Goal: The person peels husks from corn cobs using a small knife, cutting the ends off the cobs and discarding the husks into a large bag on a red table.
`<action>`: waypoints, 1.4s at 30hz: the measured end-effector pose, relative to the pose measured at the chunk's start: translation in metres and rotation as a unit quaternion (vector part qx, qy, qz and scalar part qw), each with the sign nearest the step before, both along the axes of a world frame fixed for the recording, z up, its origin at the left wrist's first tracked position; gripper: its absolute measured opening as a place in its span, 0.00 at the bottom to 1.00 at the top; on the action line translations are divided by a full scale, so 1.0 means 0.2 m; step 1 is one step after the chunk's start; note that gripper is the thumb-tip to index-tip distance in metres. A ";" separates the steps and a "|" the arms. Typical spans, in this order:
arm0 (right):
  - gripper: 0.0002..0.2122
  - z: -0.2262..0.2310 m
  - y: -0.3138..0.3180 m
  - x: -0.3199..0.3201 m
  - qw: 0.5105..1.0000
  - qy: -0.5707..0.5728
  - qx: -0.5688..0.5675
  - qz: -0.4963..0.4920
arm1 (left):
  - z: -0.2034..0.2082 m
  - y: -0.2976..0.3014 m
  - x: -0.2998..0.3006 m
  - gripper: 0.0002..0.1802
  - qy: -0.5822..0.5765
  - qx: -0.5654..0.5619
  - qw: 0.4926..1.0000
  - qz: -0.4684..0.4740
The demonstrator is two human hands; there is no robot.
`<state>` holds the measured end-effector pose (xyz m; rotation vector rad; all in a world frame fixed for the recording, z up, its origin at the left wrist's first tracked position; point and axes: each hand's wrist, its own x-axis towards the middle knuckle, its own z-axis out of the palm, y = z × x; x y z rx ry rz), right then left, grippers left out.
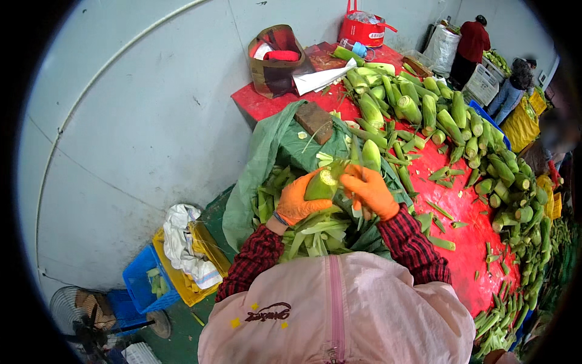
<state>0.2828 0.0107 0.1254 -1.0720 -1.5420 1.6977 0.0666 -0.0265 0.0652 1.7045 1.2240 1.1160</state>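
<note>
My left hand [299, 200], in an orange glove, is wrapped round an ear of corn [321, 187] in its green husk, its pale cut end facing up. Close against the ear's right side, my gloved right hand [371, 193] has its fingers curled in on the corn husk; pale strips show under them. Another husked ear [371, 155] stands just beyond the right hand. Below both hands, a green sack [248, 185] hangs open, with stripped husk leaves [315, 236] heaped in it.
Many unpeeled ears [427, 112] are piled along a red table [448, 209]. A brown block [314, 122] lies on the sack's far side. A checked bag [277, 76] and red bag [364, 29] stand behind. Blue [145, 276] and yellow crates [182, 290] sit lower left. People are at far right.
</note>
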 end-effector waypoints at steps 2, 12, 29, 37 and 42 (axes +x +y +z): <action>0.19 0.02 -0.02 -0.11 0.999 -0.033 0.031 0.023 | 0.00 -0.04 -0.04 0.51 0.022 -0.010 1.000 -0.010; 0.17 -0.17 0.02 -0.27 0.935 0.277 -0.192 -0.108 | -0.10 -0.07 -0.04 0.45 -0.317 0.001 0.947 -0.053; 0.23 -0.40 -0.15 0.13 0.913 0.295 -0.081 -0.269 | -0.38 -0.05 -0.41 0.40 -0.648 0.016 0.746 0.151; 0.19 -0.11 -0.13 -0.09 0.999 0.009 -0.016 -0.045 | -0.21 -0.08 -0.38 0.40 -0.567 -0.051 0.821 0.045; 0.26 0.04 -0.11 -0.32 0.974 -0.152 0.142 0.091 | -0.06 -0.13 -0.11 0.37 -0.427 -0.013 0.904 -0.019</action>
